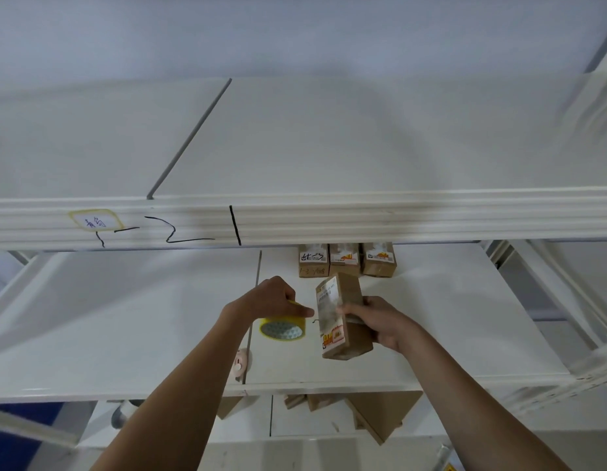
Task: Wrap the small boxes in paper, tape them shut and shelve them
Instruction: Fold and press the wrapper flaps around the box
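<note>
A small pink object [242, 363] lies near the blue patch [20, 433].

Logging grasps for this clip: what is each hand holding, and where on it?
Right hand grips the wrapped box around its middle. Left hand holds the yellow tape roll by its upper rim.

Shelf [125, 317] is plain white, with black marker scrawl on the rail [295, 222] way above the hands. Tape roll [283, 326] under the left hand [275, 299] is yellow with a honeycomb-looking core. Box [343, 317] in the right hand [380, 321] is brown kraft with a white label and orange print.
</note>
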`<state>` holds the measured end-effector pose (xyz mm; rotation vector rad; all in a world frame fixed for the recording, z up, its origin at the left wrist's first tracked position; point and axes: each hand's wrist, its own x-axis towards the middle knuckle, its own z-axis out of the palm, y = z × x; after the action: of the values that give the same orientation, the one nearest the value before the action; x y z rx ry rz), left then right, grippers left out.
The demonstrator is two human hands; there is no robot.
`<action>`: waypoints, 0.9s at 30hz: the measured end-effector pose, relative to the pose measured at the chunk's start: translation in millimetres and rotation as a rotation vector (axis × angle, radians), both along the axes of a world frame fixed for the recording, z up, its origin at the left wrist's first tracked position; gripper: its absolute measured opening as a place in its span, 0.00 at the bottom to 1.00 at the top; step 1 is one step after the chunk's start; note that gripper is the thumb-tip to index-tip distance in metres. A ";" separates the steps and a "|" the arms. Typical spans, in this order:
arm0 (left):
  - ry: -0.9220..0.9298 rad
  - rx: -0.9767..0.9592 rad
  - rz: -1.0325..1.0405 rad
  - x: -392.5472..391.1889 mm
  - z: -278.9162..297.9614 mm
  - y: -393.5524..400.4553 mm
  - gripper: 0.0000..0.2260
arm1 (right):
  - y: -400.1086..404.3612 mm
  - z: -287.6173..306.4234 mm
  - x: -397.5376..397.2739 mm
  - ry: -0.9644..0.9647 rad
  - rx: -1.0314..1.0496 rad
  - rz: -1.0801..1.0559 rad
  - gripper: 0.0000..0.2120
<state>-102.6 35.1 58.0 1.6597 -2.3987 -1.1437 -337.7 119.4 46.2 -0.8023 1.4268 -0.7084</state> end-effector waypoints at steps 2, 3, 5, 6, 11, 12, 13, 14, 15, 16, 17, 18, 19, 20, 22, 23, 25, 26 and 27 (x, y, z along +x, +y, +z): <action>-0.011 -0.002 0.008 -1.3 -2.5 1.9 0.23 | -0.5 4.1 -1.1 -0.009 -0.007 0.003 0.21; -0.009 0.005 0.013 -1.8 -3.0 3.1 0.23 | -0.7 5.1 -0.8 -0.016 -0.007 0.001 0.21; 0.005 -0.003 0.024 -4.0 -3.4 3.5 0.23 | 0.2 7.0 0.2 -0.037 -0.010 -0.001 0.21; 0.017 -0.015 0.033 -5.5 -4.1 3.1 0.23 | 0.8 7.5 0.5 -0.053 -0.012 -0.003 0.21; 0.039 -0.040 0.057 -13.9 -9.1 2.2 0.23 | 2.8 9.0 3.0 -0.191 -0.027 -0.019 0.19; 0.040 -0.029 0.060 -15.5 -9.6 2.4 0.23 | 2.6 9.5 3.6 -0.211 -0.027 -0.019 0.18; 0.041 -0.021 0.066 -16.3 -10.1 2.3 0.24 | 2.6 9.5 3.9 -0.227 -0.023 -0.017 0.18; 0.042 -0.019 0.072 -16.6 -10.6 2.0 0.24 | 3.2 9.7 4.4 -0.247 -0.014 -0.009 0.19; 0.044 -0.020 0.078 -16.2 -10.8 1.5 0.24 | 3.7 9.2 5.3 -0.269 -0.004 0.003 0.19; 0.049 -0.025 0.083 -14.7 -11.5 0.5 0.24 | 4.1 8.3 6.5 -0.295 0.005 0.013 0.19; 0.052 -0.030 0.085 -13.1 -12.4 -0.7 0.25 | 4.3 7.8 8.2 -0.319 0.012 0.018 0.19; 0.055 -0.036 0.083 -11.4 -13.2 -1.4 0.25 | 4.1 7.7 10.5 -0.334 0.018 0.017 0.19; 0.056 -0.043 0.079 -10.2 -14.0 -1.8 0.24 | 3.3 8.2 13.3 -0.329 0.020 0.013 0.20; 0.051 -0.050 0.072 -9.7 -15.2 -1.7 0.24 | 1.9 8.7 16.9 -0.302 0.019 0.004 0.21; 0.020 -0.069 0.059 -10.0 -15.5 -0.3 0.22 | -0.2 10.2 24.4 -0.205 0.008 -0.021 0.23; 0.009 -0.084 0.054 -10.7 -15.3 0.3 0.21 | -1.1 9.2 27.3 -0.153 -0.003 -0.037 0.23; 0.010 -0.116 0.051 -12.6 -14.7 1.1 0.20 | -3.2 6.1 31.3 -0.028 -0.027 -0.064 0.25; 0.014 -0.128 0.049 -13.2 -15.1 1.3 0.19 | -4.6 4.4 32.3 0.032 -0.033 -0.077 0.26; 0.022 -0.131 0.047 -13.6 -15.4 1.5 0.19 | -6.4 3.3 32.5 0.077 -0.035 -0.083 0.27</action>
<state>-116.2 36.6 42.5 1.6456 -2.3518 -0.9701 -305.2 113.0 49.5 -0.8084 1.5279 -0.7752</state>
